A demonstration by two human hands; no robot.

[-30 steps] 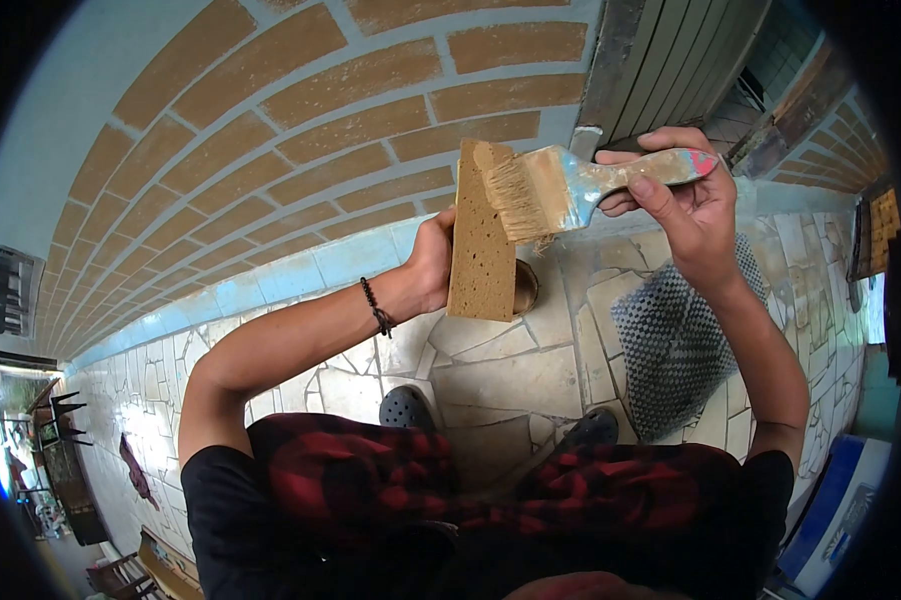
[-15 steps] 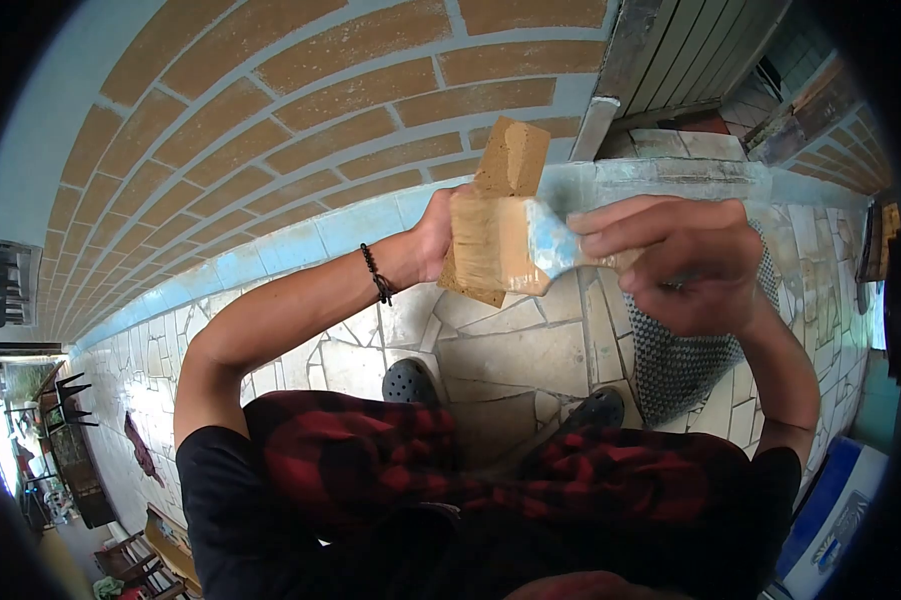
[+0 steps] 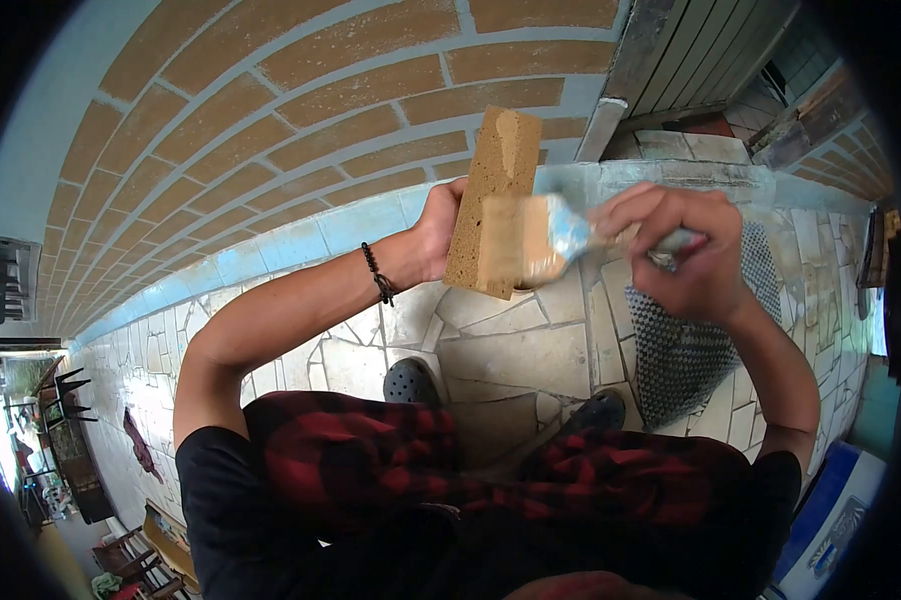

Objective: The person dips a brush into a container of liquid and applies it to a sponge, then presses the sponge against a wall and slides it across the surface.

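Observation:
A tan, porous rectangular sponge is upright in my left hand, which is closed behind its left edge, the fingers mostly hidden. Lighter wet-looking paint marks the sponge's top. My right hand is closed around the handle of a wide paintbrush. The brush points left, its tan bristles blurred by motion across the lower right of the sponge's face. Blue and white paint smears cover the part between bristles and handle.
A pale blue wall with tan brick shapes rises ahead. Below me is an irregular stone floor with a grey woven mat at right. A wooden door stands at upper right, a blue and white box at lower right.
The paintbrush has moved right across the sponge, uncovering its left side. My right hand has turned, with its fingers curled differently on the handle. The sponge has tilted slightly.

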